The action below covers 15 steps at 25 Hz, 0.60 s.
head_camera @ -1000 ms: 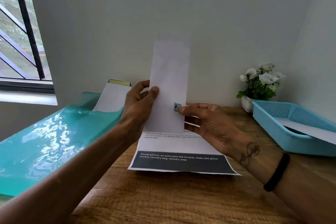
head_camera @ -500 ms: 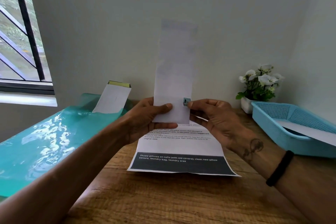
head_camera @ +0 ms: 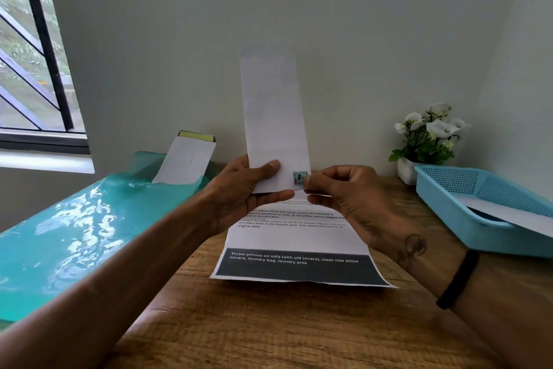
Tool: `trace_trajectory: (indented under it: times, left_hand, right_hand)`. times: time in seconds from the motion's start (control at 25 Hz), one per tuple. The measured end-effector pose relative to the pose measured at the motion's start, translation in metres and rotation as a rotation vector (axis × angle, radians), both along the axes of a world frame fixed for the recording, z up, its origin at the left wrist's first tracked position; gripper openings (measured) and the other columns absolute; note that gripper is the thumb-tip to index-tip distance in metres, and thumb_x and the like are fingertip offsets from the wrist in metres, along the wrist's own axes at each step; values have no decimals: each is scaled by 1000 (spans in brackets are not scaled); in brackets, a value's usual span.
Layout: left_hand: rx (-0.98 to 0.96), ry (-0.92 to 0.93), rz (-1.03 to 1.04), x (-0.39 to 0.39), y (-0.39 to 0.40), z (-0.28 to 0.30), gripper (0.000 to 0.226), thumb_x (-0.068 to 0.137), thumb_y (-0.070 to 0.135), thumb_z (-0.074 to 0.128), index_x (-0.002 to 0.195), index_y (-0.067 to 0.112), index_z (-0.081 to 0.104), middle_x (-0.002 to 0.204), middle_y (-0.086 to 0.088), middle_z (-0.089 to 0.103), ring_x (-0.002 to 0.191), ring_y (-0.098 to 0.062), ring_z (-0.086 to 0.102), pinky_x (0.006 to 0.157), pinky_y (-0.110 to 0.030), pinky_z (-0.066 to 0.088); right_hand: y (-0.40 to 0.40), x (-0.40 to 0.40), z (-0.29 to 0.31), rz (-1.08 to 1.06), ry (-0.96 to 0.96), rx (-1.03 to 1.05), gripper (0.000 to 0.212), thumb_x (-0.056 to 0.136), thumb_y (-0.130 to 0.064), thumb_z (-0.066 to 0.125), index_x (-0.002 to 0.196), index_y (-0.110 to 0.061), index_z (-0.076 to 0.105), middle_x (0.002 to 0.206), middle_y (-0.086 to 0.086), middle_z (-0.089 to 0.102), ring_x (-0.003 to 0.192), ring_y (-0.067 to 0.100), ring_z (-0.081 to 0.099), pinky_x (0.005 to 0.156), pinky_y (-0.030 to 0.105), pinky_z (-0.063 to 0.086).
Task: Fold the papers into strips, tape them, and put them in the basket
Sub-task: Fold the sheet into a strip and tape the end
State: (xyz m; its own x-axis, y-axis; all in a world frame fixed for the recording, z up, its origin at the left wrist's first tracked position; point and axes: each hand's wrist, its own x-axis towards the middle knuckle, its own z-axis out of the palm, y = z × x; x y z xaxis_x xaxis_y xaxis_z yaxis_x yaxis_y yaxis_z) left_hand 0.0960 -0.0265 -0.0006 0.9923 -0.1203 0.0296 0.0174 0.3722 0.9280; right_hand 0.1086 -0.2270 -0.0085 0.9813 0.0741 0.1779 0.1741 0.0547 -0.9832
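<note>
A white paper folded into a long strip [head_camera: 273,117] stands upright in the air above the table. My left hand [head_camera: 242,195] grips its lower left end, thumb across the front. My right hand [head_camera: 344,195] pinches the strip's lower right edge, fingertips on a small patterned piece of tape [head_camera: 299,178] stuck there. Flat on the wooden table [head_camera: 284,323] below lies a printed sheet [head_camera: 296,252] with a dark band of text. At the right stands the light blue basket [head_camera: 466,207] with a white folded strip [head_camera: 514,216] inside.
A glossy teal surface [head_camera: 74,234] runs along the left, with another folded white paper [head_camera: 185,159] leaning at its far end. A small white pot of white flowers [head_camera: 425,141] stands by the wall behind the basket. A barred window [head_camera: 33,48] is at the upper left.
The strip has risen higher and stands more upright. My left hand slid down to its bottom end, and my right hand followed with the tape at the right edge.
</note>
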Motion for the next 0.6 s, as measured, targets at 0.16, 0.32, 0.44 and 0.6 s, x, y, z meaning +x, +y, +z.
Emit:
trace_trajectory:
  times: [0.16, 0.32, 0.44, 0.6]
  left_hand:
    - [20, -4, 4, -1, -1, 1, 18, 102, 9, 58, 119, 9, 61, 128, -18, 64, 103, -36, 70, 72, -43, 66]
    - [18, -19, 9, -1, -1, 2, 17, 102, 9, 58, 118, 10, 61, 128, -17, 65, 104, -36, 71, 73, -44, 66]
    - [30, -21, 10, 1, -1, 1, 19, 102, 10, 58, 120, 10, 61, 131, -17, 63, 105, -36, 70, 74, -44, 66]
    - [31, -22, 6, 1, -1, 0, 17, 102, 10, 58, 118, 12, 61, 129, -16, 63, 103, -36, 71, 72, -43, 67]
  right_hand:
    - [0, -3, 1, -33, -30, -24, 9, 80, -5, 85, 83, 2, 78, 84, 19, 80, 80, 32, 77, 84, 40, 65]
    - [1, -5, 1, -34, -42, -15, 8, 80, -2, 84, 82, 3, 78, 84, 21, 79, 80, 34, 77, 83, 39, 65]
    - [1, -8, 1, -46, -52, -15, 7, 81, -1, 83, 82, 2, 77, 83, 22, 79, 78, 33, 78, 78, 36, 66]
    - [2, -7, -1, -64, -51, 3, 8, 80, 1, 83, 83, 5, 77, 84, 25, 78, 76, 32, 77, 77, 34, 66]
